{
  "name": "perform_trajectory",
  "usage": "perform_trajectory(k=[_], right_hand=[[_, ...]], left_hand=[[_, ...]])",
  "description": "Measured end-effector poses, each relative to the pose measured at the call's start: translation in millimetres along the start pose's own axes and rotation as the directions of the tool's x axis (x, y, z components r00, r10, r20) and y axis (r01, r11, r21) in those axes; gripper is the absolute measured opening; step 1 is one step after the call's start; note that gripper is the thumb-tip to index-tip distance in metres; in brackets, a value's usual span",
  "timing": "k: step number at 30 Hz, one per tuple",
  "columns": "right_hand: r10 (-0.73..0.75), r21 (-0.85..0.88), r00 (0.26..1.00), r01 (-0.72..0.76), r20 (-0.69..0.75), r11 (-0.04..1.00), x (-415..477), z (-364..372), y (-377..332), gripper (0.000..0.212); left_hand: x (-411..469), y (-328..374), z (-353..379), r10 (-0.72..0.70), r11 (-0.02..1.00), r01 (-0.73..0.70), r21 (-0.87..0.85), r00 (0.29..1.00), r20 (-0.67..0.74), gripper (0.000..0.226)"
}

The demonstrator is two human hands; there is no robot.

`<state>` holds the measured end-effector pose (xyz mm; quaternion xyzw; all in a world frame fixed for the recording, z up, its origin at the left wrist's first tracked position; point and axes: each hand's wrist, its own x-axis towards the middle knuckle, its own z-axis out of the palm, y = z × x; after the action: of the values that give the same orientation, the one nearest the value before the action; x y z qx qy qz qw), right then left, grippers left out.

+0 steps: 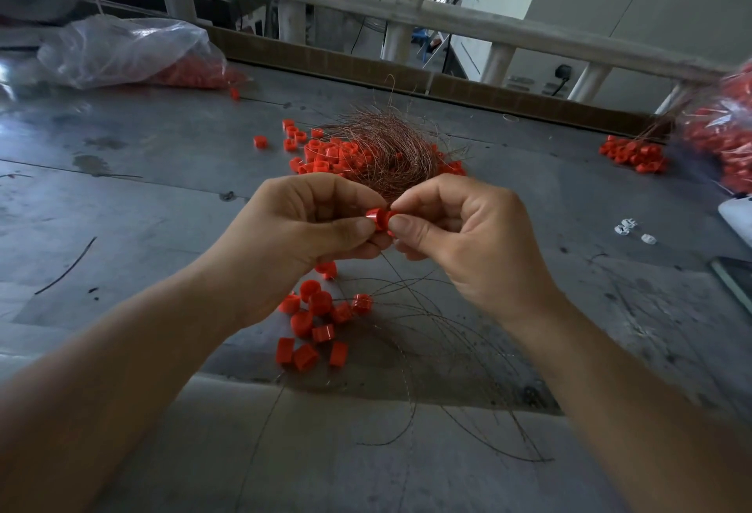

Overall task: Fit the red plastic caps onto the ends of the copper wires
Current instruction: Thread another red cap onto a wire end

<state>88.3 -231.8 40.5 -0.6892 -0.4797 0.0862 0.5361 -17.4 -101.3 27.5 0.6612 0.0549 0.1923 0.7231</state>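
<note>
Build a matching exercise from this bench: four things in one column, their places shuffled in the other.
1 held red cap
2 copper wire bundle
3 clear plastic bag
4 white clips

a far left of the table
b right of the right hand
c pinched between left hand and right hand
d mid-table, beyond the hands

Pairs: 1-c, 2-d, 3-a, 4-b

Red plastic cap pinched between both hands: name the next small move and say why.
Probably press the small red plastic cap onto the thin copper wire. The left hand pinches the cap, the right hand pinches its other end, and the wire trails below; seating is hidden.
</note>
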Motion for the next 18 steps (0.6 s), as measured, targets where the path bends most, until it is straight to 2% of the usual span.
perform_trajectory(k=[11,14,18], right_hand=[[0.001,-0.044,1.000,0.000,0.021,0.999,-0.3,1.3,-1.6,0.013],[0.013,-0.053,1.000,-0.011,0.024,0.999,-1.1,1.4,-1.7,0.019],[0.007,-0.084,1.000,-0.005,0.027,0.996,0.1,1.6,-0.9,0.014]], left_hand=[[0.9,-0.3,-0.1,-0.003,0.999,0.005,0.042,0.999,-0.055,0.021],[0.7,0.7,0.3,-0.002,0.999,0.005,0.051,0.998,-0.062,0.021],[0.3,1.4,1.9,0.002,0.998,0.001,0.063,0.999,-0.053,0.020]])
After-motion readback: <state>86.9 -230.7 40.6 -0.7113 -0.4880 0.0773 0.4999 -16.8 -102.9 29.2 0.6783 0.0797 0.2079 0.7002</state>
